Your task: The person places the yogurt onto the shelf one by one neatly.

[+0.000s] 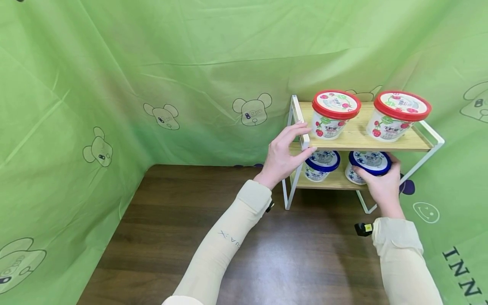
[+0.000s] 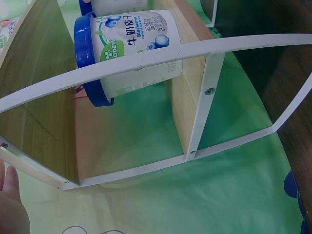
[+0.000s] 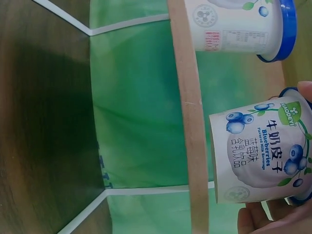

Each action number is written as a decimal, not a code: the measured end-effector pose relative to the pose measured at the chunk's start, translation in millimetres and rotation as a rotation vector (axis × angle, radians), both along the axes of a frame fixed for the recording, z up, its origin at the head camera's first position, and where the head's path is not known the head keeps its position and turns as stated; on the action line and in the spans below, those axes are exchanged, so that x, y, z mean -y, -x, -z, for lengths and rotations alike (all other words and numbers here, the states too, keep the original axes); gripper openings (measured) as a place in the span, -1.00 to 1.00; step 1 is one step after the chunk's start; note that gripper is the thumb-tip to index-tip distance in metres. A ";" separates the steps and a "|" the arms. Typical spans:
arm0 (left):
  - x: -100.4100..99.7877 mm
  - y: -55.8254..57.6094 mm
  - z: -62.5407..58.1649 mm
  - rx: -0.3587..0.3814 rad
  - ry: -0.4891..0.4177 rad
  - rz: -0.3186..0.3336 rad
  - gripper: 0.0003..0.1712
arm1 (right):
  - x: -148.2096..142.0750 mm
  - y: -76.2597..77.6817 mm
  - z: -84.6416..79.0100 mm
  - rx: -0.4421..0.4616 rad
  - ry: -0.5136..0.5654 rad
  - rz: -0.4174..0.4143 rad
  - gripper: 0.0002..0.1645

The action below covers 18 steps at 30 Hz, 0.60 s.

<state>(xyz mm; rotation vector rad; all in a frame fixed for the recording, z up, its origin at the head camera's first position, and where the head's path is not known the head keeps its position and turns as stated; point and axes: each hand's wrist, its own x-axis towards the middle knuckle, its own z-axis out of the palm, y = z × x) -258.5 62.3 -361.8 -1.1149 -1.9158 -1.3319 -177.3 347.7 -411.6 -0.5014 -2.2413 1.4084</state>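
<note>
On the right, a two-tier shelf rack [image 1: 434, 146] has pale wooden boards and a white metal frame. My left hand [image 1: 281, 159] grips its upper left front corner, fingers above and thumb below; part of that hand [image 2: 13, 209] shows at the left wrist view's edge. My right hand [image 1: 386, 186] holds a blue-lidded blueberry milk tub [image 3: 261, 151] around its lid, at the lower tier's right side. In the right wrist view the tub looks tilted against the board edge. Another blueberry tub [image 1: 319, 169] stands on the lower tier's left.
Two red-lidded strawberry tubs, a left one [image 1: 329, 125] and a right one [image 1: 389, 125], stand on the upper tier, above my right hand. The rack stands on a dark wooden table [image 1: 171, 237]. Green printed cloth [image 1: 206, 84] hangs behind and at both sides.
</note>
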 end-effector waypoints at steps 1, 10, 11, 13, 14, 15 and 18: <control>-0.1 0.0 0.0 0.000 0.001 0.000 -0.49 | 0.3 0.2 0.5 0.002 0.005 0.001 0.17; -0.6 0.2 1.2 0.013 -0.002 0.003 -0.48 | -1.0 4.4 4.8 -0.005 0.015 0.015 0.16; -0.6 0.2 1.2 0.013 -0.002 0.003 -0.48 | -1.4 4.9 5.2 -0.005 0.013 0.016 0.15; -0.7 0.4 1.2 0.012 -0.002 0.003 -0.47 | -2.2 5.8 5.7 0.002 0.006 0.019 0.15; -0.6 0.3 1.1 0.010 -0.001 0.002 -0.47 | -2.7 6.2 6.0 0.004 0.003 0.020 0.14; -0.7 0.5 1.1 0.009 -0.002 0.003 -0.47 | -3.2 6.7 6.2 0.005 0.001 0.021 0.14; -0.7 0.4 0.9 0.004 -0.001 0.002 -0.47 | -4.7 8.0 6.7 0.015 -0.001 0.028 0.12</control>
